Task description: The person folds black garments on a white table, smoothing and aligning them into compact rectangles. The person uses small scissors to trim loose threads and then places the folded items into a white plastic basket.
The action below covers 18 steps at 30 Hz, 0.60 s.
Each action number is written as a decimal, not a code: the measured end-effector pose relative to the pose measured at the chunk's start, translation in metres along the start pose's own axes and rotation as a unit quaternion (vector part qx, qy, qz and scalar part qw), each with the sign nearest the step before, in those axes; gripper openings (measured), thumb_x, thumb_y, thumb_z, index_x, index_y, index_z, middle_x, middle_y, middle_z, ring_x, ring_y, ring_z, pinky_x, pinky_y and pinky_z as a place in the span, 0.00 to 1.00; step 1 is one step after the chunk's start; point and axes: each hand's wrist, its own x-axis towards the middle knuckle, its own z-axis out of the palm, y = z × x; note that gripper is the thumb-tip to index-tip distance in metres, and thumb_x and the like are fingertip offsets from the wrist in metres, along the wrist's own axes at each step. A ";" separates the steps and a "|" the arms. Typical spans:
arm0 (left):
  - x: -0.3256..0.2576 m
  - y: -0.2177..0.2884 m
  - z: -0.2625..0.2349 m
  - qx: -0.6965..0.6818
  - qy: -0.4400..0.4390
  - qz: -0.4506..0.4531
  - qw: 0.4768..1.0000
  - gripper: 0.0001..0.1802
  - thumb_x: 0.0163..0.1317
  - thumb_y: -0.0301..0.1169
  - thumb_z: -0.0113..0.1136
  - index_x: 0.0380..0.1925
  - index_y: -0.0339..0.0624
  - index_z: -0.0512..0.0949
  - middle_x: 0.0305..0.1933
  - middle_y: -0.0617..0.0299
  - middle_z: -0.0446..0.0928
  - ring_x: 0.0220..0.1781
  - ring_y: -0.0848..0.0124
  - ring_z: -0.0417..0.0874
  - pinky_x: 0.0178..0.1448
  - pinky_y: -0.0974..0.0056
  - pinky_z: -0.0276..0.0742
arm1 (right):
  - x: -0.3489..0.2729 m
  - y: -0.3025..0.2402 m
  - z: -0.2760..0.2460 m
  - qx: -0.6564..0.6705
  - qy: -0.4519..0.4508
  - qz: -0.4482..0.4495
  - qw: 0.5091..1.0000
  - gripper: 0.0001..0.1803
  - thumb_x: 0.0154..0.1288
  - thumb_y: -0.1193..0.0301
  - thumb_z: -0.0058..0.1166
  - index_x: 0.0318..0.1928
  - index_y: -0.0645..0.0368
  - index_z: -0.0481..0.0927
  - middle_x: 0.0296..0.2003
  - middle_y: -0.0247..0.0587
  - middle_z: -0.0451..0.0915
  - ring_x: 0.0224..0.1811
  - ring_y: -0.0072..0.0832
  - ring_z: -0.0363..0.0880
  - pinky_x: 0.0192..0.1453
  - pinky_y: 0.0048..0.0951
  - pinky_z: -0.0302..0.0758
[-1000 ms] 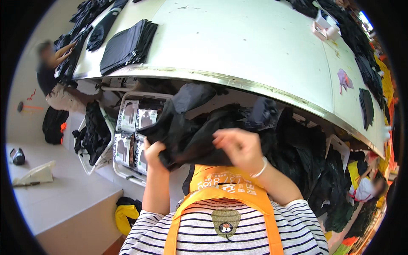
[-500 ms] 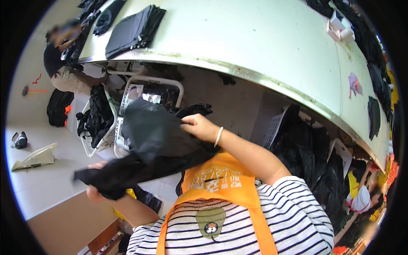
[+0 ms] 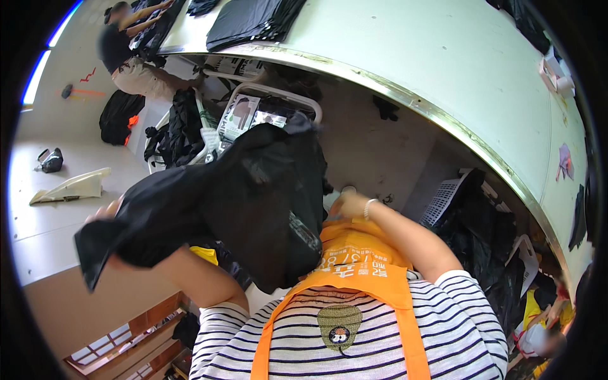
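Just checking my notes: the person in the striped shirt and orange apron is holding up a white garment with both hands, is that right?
Not quite: the garment is black, not white, as the head view shows. The rest holds: the person wears a striped shirt and orange apron, with the left hand and right hand on the cloth.

We see little of our left hand point(image 3: 106, 210): the black garment point(image 3: 234, 202) it holds covers all but a few knuckles. Our right hand point(image 3: 342, 204) is half buried behind the same cloth, fingers out of sight. The co-worker point(image 3: 126, 44) at the far table is blurred and partly cut off.
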 end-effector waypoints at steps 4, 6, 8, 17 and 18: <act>0.010 0.024 -0.023 0.162 -0.036 0.206 0.964 0.23 0.60 0.51 0.50 0.38 0.40 0.73 0.35 0.56 0.71 0.41 0.62 0.74 0.50 0.56 0.69 | 0.000 0.007 -0.044 0.122 0.492 -0.028 0.862 0.45 0.52 0.76 0.65 0.69 0.56 0.56 0.60 0.50 0.64 0.47 0.37 0.72 0.54 0.31 0.74; 0.008 0.026 -0.012 0.051 -0.013 0.162 0.985 0.23 0.60 0.51 0.50 0.37 0.40 0.72 0.34 0.57 0.69 0.39 0.62 0.73 0.49 0.56 0.69 | 0.006 -0.018 -0.071 0.056 0.510 -0.181 0.839 0.43 0.50 0.80 0.59 0.69 0.53 0.58 0.65 0.47 0.61 0.61 0.39 0.66 0.65 0.32 0.65; 0.009 0.024 -0.001 -0.019 -0.012 0.142 0.990 0.22 0.60 0.51 0.49 0.36 0.40 0.71 0.33 0.58 0.68 0.38 0.63 0.73 0.47 0.57 0.68 | 0.010 -0.019 -0.094 0.010 0.445 -0.238 0.863 0.37 0.48 0.82 0.53 0.64 0.53 0.67 0.67 0.46 0.59 0.69 0.41 0.59 0.70 0.34 0.59; 0.037 -0.010 0.036 -0.222 -0.122 0.053 0.966 0.22 0.62 0.51 0.47 0.31 0.40 0.66 0.26 0.62 0.62 0.31 0.66 0.69 0.40 0.60 0.65 | -0.077 -0.020 -0.110 0.251 0.484 -0.261 0.797 0.06 0.58 0.79 0.59 0.35 0.59 0.77 0.42 0.33 0.82 0.50 0.19 0.74 0.56 0.22 0.68; 0.041 -0.017 0.042 -0.242 -0.158 0.032 0.957 0.22 0.62 0.51 0.47 0.30 0.40 0.66 0.25 0.62 0.61 0.30 0.66 0.68 0.40 0.60 0.64 | -0.105 -0.017 -0.110 0.281 0.500 -0.244 0.782 0.05 0.58 0.79 0.57 0.34 0.59 0.75 0.41 0.33 0.81 0.50 0.19 0.73 0.56 0.22 0.67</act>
